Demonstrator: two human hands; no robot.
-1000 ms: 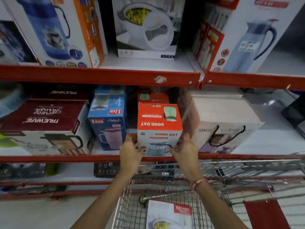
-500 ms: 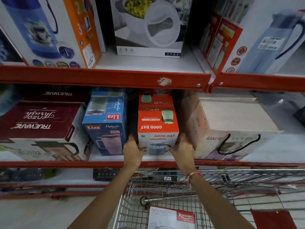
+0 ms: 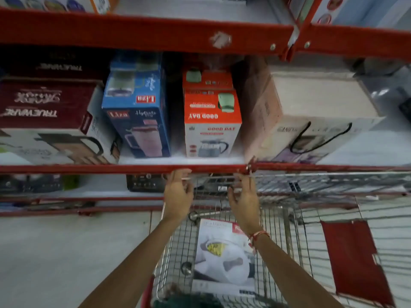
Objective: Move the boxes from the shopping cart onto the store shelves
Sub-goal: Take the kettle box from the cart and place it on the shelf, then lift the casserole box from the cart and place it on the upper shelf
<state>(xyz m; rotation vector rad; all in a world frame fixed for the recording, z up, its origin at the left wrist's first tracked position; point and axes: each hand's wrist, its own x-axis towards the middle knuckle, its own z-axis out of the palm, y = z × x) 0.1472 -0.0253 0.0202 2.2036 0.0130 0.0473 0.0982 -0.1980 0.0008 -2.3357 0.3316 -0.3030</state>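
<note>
The orange and white Good Day box (image 3: pixel 212 123) stands on the middle shelf (image 3: pixel 178 161), between a blue Liza box (image 3: pixel 138 112) and a large pale Ganesh box (image 3: pixel 311 116). Both my hands are off it. My left hand (image 3: pixel 178 195) and my right hand (image 3: pixel 243 196) hover below the shelf's red front rail, fingers spread, over the wire shopping cart (image 3: pixel 278 241). A white box with a casserole picture (image 3: pixel 224 256) lies flat in the cart under my forearms.
A maroon Trueware box (image 3: pixel 44 112) fills the shelf's left side. A second orange box (image 3: pixel 206 77) sits behind the Good Day box. The red upper shelf beam (image 3: pixel 144 33) hangs overhead. A red flap (image 3: pixel 355 258) sits in the cart's right part. Dark items lie on the lowest shelf.
Both hands let go of the Good Day box, left standing on the shelf, and drew back down below the rail over the cart. The camera has tilted downward.
</note>
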